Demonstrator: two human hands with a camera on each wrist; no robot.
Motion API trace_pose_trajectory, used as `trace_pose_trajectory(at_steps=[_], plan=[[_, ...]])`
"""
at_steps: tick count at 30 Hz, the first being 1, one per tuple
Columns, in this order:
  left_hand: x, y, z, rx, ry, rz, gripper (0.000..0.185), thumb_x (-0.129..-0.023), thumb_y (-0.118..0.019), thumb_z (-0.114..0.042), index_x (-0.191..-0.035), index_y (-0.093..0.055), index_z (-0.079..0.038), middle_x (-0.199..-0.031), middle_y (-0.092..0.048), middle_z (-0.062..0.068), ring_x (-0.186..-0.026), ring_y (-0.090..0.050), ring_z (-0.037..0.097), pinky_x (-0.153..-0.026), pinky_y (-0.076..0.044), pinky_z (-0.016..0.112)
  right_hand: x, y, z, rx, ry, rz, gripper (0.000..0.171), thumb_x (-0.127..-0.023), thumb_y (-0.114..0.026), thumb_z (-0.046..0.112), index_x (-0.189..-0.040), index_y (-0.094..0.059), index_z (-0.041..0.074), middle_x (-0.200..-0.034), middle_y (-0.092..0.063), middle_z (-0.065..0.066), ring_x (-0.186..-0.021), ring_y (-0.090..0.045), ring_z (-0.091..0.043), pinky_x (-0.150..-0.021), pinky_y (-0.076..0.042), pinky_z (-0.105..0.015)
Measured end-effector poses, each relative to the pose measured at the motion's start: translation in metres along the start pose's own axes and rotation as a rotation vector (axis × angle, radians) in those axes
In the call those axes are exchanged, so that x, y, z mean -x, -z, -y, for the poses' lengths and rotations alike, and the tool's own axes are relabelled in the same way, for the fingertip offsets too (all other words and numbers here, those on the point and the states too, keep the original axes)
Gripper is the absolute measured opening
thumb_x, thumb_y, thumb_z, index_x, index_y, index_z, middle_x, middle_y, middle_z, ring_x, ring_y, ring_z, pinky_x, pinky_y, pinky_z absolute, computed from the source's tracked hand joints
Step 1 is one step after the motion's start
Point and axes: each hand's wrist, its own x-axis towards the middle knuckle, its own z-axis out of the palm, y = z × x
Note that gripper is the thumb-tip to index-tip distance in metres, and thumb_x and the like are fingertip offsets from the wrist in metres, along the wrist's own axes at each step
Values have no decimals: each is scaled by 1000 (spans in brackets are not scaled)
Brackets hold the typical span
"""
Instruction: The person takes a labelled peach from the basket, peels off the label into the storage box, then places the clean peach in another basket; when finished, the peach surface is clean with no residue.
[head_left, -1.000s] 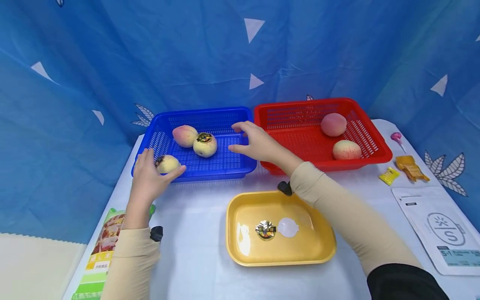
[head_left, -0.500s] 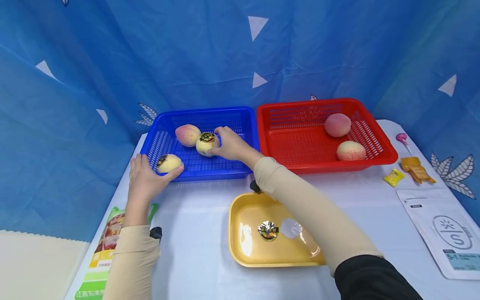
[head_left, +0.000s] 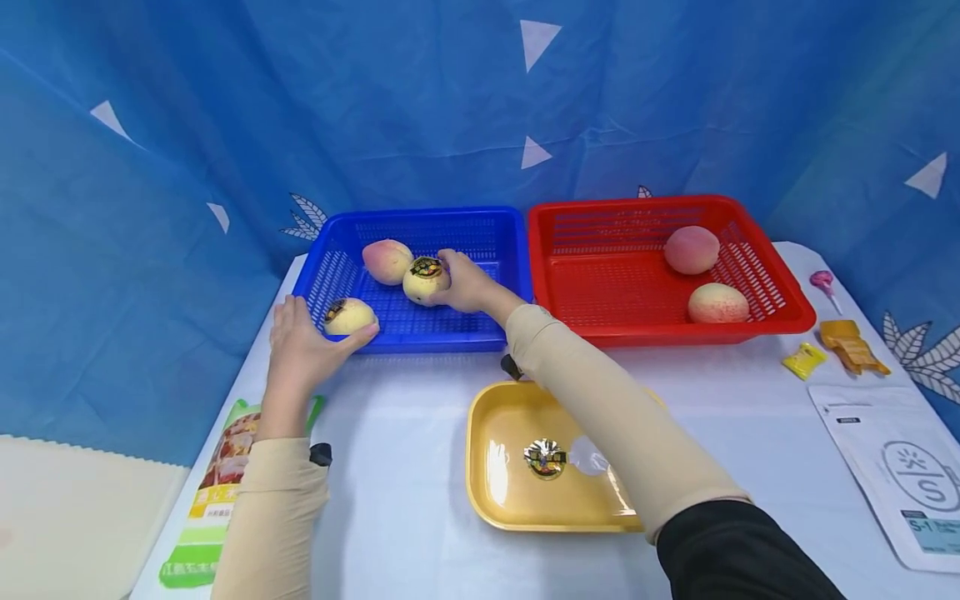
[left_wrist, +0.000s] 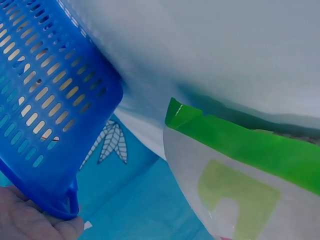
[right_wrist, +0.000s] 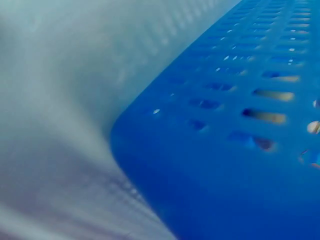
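Observation:
In the head view, my right hand [head_left: 468,283] reaches into the blue basket [head_left: 420,343] and pinches the middle peach [head_left: 424,285], a pale one with a black-and-gold sticker on top. A pinker peach [head_left: 387,262] lies right behind it to the left. My left hand [head_left: 303,346] is at the basket's front left corner, its fingers extended and thumb spread along the front rim. Just inside that corner sits another stickered pale peach [head_left: 349,317], close to the thumb; contact is unclear. The left wrist view shows part of the left hand [left_wrist: 35,220] against the basket rim.
On the right stands a red basket [head_left: 600,340] with two peaches. A gold tray [head_left: 517,508] in front holds a round sticker and a whitish disc. Bags lie at both sides; a lollipop [head_left: 822,282] and wrapped sweets lie at right.
My right hand has moved left from over the blue basket's right side and taken hold of the middle stickered peach. The left hand has stayed at the front left corner.

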Motion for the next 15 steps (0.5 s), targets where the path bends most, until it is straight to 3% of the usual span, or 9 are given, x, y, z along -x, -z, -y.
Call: trace_pose_trajectory(at_steps=[3, 10, 15], plan=[[-1, 1, -1, 1, 8, 1, 139, -73, -65, -79, -156, 10, 1, -165, 11, 24, -153, 13, 41, -121, -4, 66, -4, 0, -3, -27, -1, -6, 80, -92, -71, 21, -155, -25, 3, -147, -40, -16, -137, -43, -28, -117, -37, -37], [-2, 0, 0, 12, 9, -2, 139, -72, -67, -78, -156, 10, 1, -165, 11, 24, -153, 11, 42, -121, -4, 65, -8, -6, -5, -32, -26, -35, 70, -87, -76, 25, -144, -40, 5, -138, -40, -14, -128, -48, -29, -112, -41, -40], [-2, 0, 0, 17, -4, -3, 138, -73, -67, -77, -156, 10, 2, -164, 10, 25, -153, 11, 43, -122, -1, 64, -10, -10, -6, -47, -22, -23, 70, -90, -73, 27, -143, -32, 4, -144, -44, -17, -133, -47, -29, -114, -39, -40]])
